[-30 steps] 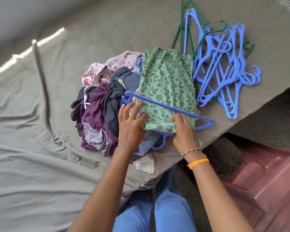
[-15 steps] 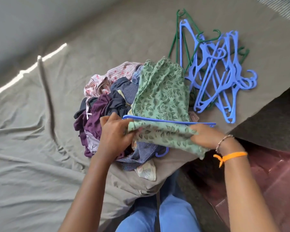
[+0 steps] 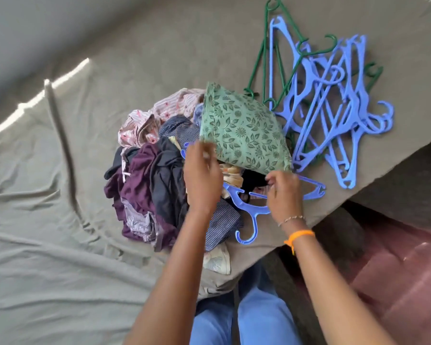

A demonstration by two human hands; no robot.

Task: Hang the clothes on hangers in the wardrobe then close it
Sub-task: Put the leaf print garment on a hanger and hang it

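Note:
A green leaf-print garment (image 3: 244, 133) is lifted off the clothes pile (image 3: 147, 180), folded into a fan shape. My left hand (image 3: 202, 178) pinches its near left corner. My right hand (image 3: 284, 192) pinches its near right corner. Under the garment lies a blue hanger (image 3: 253, 207), hook toward me, partly hidden by both hands. The pile holds purple, dark, striped and pink clothes on the bed.
A heap of blue and green hangers (image 3: 334, 100) lies on the bed at the right. The grey bedsheet (image 3: 47, 220) spreads left. The bed's edge runs diagonally at right, with a reddish plastic chair (image 3: 396, 282) below it. My knees in blue trousers (image 3: 246, 319) are at the bottom.
The green garment was folded over the blue hanger's bar; both hands have since lifted it up and away, leaving the hanger bare on the pile.

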